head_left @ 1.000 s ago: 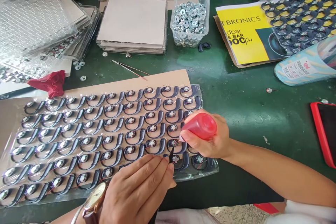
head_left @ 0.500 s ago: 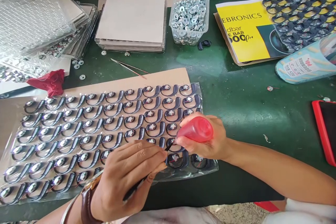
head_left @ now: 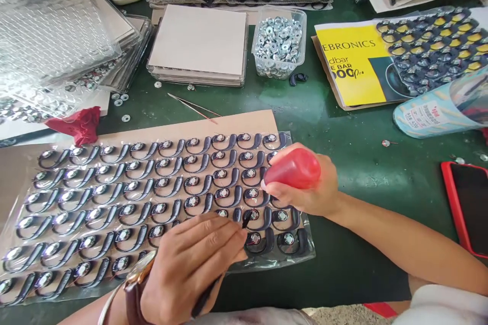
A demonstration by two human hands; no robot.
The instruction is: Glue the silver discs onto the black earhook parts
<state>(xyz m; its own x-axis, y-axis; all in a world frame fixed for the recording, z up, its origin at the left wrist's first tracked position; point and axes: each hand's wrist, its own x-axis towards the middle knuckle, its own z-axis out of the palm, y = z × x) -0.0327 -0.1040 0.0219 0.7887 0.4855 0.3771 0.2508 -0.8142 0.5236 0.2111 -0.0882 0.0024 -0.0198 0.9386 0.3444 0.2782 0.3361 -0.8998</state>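
My right hand (head_left: 312, 195) is wrapped round a soft red squeeze bottle (head_left: 293, 168), held over the right side of the sheet of parts; its nozzle is hidden. My left hand (head_left: 198, 259) is closed on slim black tweezers (head_left: 206, 298), whose dark tip reaches a round metal-centred part (head_left: 253, 215) near the sheet's lower right. Rows of black curved ear-hook pieces (head_left: 224, 177), each with a shiny round disc, lie on a plastic-covered cardboard sheet (head_left: 244, 121). The left hand covers some pieces in the lower rows.
Behind the sheet are metal tweezers (head_left: 192, 106), a stack of flat boxes (head_left: 198, 40) and a clear tub of metal washers (head_left: 279, 43). A red cloth (head_left: 78, 124) lies left. A yellow printed box panel (head_left: 345, 61), a blue cup (head_left: 423, 117) and a red-cased phone (head_left: 467, 203) are right.
The view has tilted up, so the table appears lower. The red bottle has moved right, away from the tweezers' tip, uncovering the round part there. Both hands keep their grip.
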